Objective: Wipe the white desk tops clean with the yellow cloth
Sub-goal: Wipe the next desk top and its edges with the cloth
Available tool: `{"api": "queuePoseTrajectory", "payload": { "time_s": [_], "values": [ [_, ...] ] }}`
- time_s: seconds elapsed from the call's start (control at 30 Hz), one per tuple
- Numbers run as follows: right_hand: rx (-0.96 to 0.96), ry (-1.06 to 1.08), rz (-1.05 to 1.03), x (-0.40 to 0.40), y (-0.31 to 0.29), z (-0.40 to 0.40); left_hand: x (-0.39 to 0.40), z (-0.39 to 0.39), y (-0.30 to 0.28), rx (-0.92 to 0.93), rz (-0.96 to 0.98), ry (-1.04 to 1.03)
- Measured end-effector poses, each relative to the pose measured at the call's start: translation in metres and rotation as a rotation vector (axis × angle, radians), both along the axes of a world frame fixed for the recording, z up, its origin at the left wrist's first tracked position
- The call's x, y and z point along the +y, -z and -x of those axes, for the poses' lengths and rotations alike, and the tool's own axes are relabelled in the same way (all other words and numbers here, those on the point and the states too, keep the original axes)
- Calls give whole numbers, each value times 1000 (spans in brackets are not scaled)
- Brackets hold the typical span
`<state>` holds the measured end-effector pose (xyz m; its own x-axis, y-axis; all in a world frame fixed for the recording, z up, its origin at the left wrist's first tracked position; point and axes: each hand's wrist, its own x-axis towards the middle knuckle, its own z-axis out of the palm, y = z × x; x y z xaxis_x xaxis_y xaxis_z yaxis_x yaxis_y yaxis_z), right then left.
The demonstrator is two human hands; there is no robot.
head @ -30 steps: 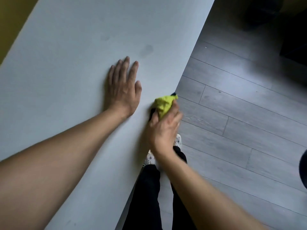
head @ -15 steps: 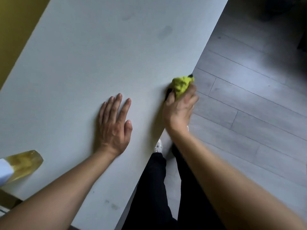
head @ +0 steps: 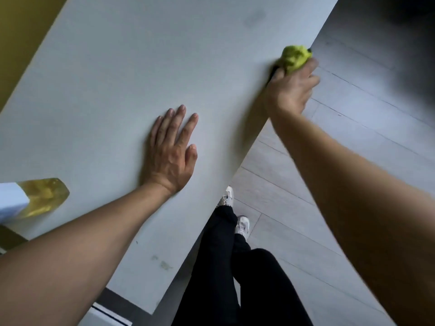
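Gripping the bunched yellow cloth (head: 294,58), the right hand (head: 290,90) presses it on the desk's (head: 117,78) right edge — fingers curled round it, blurred. The left hand (head: 171,154) lies flat on the white top, fingers straight and spread, holding nothing. A bottle (head: 37,198) of yellow liquid stands at the left — partly cut off.

Blurred yellow cloth (head: 294,58), bottle (head: 35,198) edge-cropped
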<state>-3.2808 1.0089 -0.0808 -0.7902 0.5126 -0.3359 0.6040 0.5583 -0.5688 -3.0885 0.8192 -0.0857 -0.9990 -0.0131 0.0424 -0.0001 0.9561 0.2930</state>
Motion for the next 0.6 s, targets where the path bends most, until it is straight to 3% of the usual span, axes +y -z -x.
{"api": "queuePoseTrajectory", "payload": {
  "time_s": [0.17, 0.3, 0.43, 0.6],
  "values": [
    [47, -3, 5, -9, 2, -26, 1, 0, -2, 5, -2, -12],
    [96, -68, 135, -35, -3, -146, 0, 0, -2, 1, 12, -9],
    [1, -141, 244, -60, -11, -268, -1, -2, -1, -14, 26, -6],
    [11, -123, 246, -59, -7, -260, -2, -3, -2, -41, 32, 0]
  ]
}}
